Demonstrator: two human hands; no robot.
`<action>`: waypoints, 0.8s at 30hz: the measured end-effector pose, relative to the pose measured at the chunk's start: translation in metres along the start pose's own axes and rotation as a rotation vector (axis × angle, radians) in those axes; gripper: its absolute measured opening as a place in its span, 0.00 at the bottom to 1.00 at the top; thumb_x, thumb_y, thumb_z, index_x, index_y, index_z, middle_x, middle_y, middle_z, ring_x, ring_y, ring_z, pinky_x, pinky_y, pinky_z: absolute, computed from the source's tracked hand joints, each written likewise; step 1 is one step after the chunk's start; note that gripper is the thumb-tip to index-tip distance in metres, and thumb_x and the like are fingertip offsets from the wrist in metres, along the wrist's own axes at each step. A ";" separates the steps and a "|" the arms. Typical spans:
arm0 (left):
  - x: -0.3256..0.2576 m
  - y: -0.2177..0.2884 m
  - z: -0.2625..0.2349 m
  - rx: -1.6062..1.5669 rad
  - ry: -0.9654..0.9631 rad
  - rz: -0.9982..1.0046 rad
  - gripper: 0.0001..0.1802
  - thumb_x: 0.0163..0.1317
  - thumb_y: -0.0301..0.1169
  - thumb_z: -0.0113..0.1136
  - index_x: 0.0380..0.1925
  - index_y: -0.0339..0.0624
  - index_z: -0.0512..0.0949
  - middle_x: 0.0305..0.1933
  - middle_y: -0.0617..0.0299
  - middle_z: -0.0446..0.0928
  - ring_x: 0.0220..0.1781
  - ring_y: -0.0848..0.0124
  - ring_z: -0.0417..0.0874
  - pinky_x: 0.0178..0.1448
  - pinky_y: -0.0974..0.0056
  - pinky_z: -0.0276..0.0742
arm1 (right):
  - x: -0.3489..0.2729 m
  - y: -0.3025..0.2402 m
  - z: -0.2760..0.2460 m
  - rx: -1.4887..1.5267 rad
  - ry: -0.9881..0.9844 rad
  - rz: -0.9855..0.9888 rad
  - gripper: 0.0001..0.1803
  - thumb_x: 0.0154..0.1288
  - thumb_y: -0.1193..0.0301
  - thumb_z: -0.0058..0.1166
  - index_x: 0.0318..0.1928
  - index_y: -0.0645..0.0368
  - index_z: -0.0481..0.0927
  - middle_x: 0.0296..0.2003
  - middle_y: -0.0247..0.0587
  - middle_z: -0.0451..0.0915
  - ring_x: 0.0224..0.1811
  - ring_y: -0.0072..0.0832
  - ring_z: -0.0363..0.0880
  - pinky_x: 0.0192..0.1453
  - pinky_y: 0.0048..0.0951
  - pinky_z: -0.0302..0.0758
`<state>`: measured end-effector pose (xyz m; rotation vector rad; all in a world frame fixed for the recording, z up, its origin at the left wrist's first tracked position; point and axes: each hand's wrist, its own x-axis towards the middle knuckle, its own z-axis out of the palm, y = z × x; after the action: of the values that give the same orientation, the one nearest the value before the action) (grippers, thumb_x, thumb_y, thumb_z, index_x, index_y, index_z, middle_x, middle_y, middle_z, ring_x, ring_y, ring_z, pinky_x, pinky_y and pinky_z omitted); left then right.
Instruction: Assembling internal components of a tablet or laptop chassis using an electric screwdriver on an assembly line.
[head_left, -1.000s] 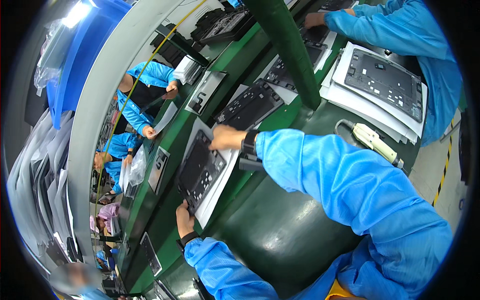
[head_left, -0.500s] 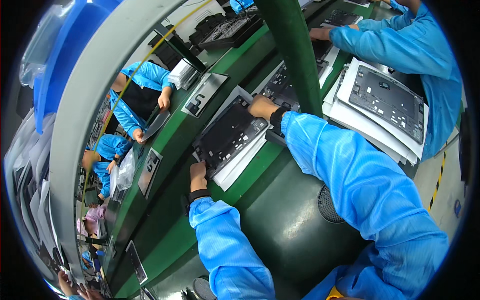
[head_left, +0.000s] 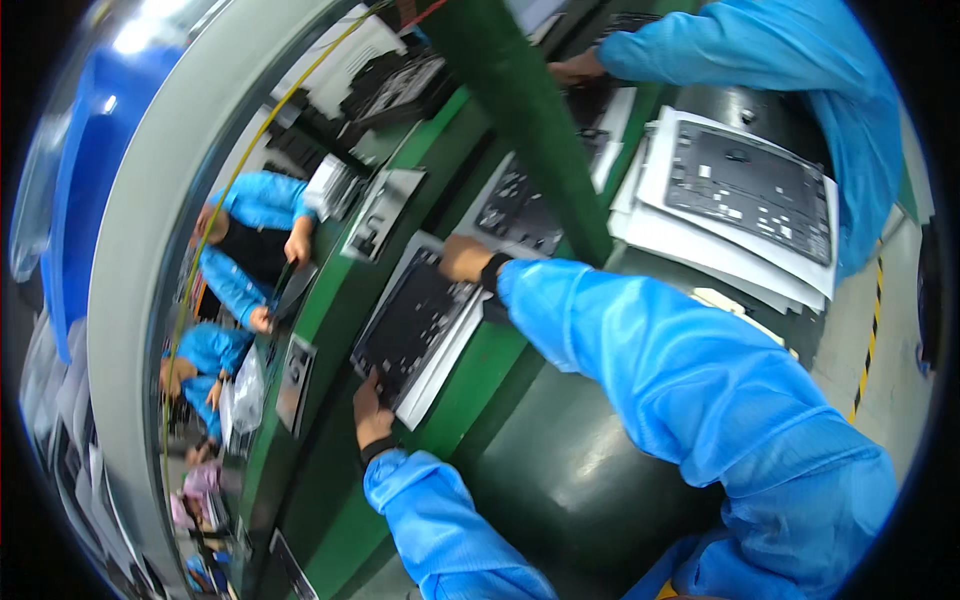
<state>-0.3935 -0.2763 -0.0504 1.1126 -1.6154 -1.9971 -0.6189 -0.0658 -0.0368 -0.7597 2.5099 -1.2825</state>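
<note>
A flat black casing panel (head_left: 408, 325), dotted with small white pieces along one side, lies on white sheets (head_left: 440, 376) on the green bench. My left hand (head_left: 371, 412) grips its near left corner, thumb at the edge. At the opposite, far right end, my right hand (head_left: 465, 259) has its fingers curled over the panel's corner; the fingertips are partly hidden. Past my right wrist, another dark panel (head_left: 515, 210) lies on white sheeting, partly covered by a green post.
The slanting green post (head_left: 535, 130) rises beside my right forearm. A stack of white sheets with a panel (head_left: 750, 190) on top stands at the right, by a co-worker in a blue sleeve (head_left: 740, 50). Metal sign plates (head_left: 385, 215) line the divider; other people sit beyond.
The whole view has shifted, so the bench, panel and both hands appear farther left. Both hands stay at the same panel's corners. The co-worker at right still leans over the bench.
</note>
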 end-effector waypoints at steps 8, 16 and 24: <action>-0.048 0.006 -0.017 0.712 -0.238 0.652 0.31 0.57 0.49 0.54 0.47 0.28 0.73 0.44 0.50 0.77 0.46 0.66 0.78 0.51 0.64 0.72 | 0.021 -0.009 0.048 -0.216 0.147 0.024 0.12 0.40 0.74 0.57 0.31 0.60 0.82 0.31 0.48 0.82 0.38 0.40 0.82 0.32 0.43 0.77; -0.101 -0.009 -0.021 -0.101 -0.039 0.000 0.15 0.57 0.33 0.58 0.41 0.33 0.75 0.39 0.59 0.78 0.37 0.67 0.79 0.46 0.65 0.76 | -0.037 -0.033 0.033 -0.310 0.075 -0.189 0.14 0.39 0.72 0.53 0.30 0.67 0.81 0.29 0.52 0.80 0.37 0.50 0.80 0.35 0.58 0.74; -0.146 -0.026 -0.072 -0.204 0.135 0.068 0.17 0.57 0.35 0.59 0.41 0.33 0.73 0.38 0.58 0.77 0.36 0.64 0.80 0.42 0.62 0.78 | -0.218 -0.057 -0.134 -0.413 -0.394 -0.558 0.14 0.49 0.67 0.52 0.29 0.70 0.77 0.25 0.55 0.77 0.34 0.47 0.78 0.36 0.43 0.74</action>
<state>-0.2419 -0.2163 -0.0257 1.0754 -1.3309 -1.9474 -0.4709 0.1164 0.0811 -1.7082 2.3228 -0.6251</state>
